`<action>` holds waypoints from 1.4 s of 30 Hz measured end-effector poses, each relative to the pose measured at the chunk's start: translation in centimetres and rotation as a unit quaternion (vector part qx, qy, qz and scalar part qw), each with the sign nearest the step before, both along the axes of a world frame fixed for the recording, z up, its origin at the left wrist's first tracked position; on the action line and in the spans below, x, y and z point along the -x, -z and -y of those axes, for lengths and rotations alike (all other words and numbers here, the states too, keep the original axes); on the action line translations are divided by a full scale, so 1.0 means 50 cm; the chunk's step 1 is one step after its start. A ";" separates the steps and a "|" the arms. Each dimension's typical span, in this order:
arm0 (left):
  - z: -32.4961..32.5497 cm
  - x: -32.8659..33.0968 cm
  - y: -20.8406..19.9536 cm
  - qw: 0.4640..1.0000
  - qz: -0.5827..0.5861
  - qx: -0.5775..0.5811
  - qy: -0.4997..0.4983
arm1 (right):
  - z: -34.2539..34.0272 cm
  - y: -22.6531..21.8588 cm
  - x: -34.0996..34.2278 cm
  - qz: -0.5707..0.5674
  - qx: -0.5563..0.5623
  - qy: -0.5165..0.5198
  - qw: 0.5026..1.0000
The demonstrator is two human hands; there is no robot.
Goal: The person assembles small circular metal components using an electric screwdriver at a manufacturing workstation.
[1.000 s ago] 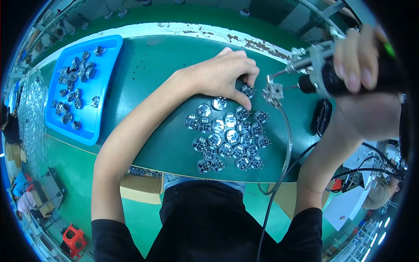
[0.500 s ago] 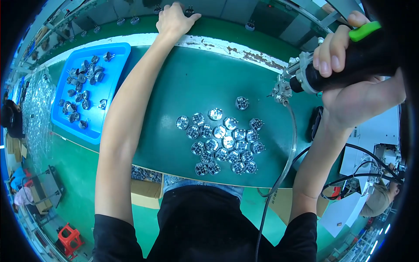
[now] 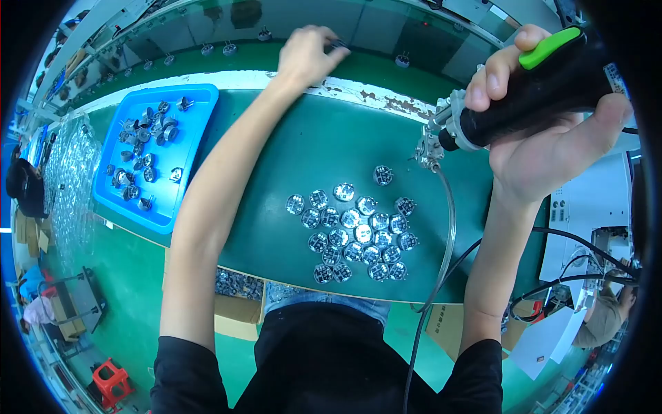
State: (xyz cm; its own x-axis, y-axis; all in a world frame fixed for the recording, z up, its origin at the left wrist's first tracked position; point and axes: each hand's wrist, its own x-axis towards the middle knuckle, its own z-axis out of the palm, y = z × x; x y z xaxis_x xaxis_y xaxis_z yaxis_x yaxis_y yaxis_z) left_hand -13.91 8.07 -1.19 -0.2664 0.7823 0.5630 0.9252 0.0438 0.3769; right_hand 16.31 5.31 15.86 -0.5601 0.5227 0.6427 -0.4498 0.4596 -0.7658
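Note:
My left hand point(image 3: 308, 58) reaches over the far green conveyor strip, thumb and fingers closed around a small dark round component point(image 3: 336, 45), mostly hidden by the fingers. My right hand point(image 3: 534, 148) grips a black hand-held tool point(image 3: 534, 93) with a bright green lever, raised above the right side of the table. Its metal nozzle end point(image 3: 429, 146) points left, and a clear hose point(image 3: 451, 214) hangs from it. On the green table below lie several round metal components point(image 3: 363, 233) in a loose cluster, with a single component point(image 3: 383, 175) a little apart behind them.
A blue tray point(image 3: 210, 110) on the left holds several similar components. More stand spaced along the conveyor point(image 3: 372, 63), behind a chipped white ledge point(image 3: 372, 95). Black cables point(image 3: 579, 238) loop at the right beside white equipment point(image 3: 555, 255). An open cardboard box point(image 3: 238, 307) sits below the table edge.
My left hand has moved right along the conveyor, and a component now shows between its thumb and fingers. The tool in my right hand has shifted slightly left. The whole view has tilted a little.

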 end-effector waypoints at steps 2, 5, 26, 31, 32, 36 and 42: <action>0.032 -0.068 -0.009 0.992 0.022 0.005 0.126 | -0.003 -0.001 -0.004 0.007 -0.018 -0.024 1.000; 0.101 -0.156 -0.023 0.936 0.071 0.069 0.337 | -0.013 -0.002 -0.012 0.022 -0.045 -0.058 0.997; 0.135 -0.204 0.003 0.858 0.124 0.125 0.482 | 0.037 0.055 0.088 0.019 -0.007 0.225 0.974; 0.138 -0.207 0.003 0.869 0.112 0.105 0.470 | 0.044 0.053 0.090 0.019 0.008 0.274 0.962; 0.139 -0.206 0.003 0.869 0.114 0.105 0.470 | 0.044 0.051 0.090 0.028 0.014 0.274 0.961; 0.138 -0.205 0.005 0.869 0.110 0.099 0.472 | 0.043 0.055 0.092 0.023 0.022 0.265 0.964; 0.139 -0.205 -0.004 0.863 0.113 0.144 0.471 | 0.036 0.061 0.094 0.013 0.034 0.252 0.967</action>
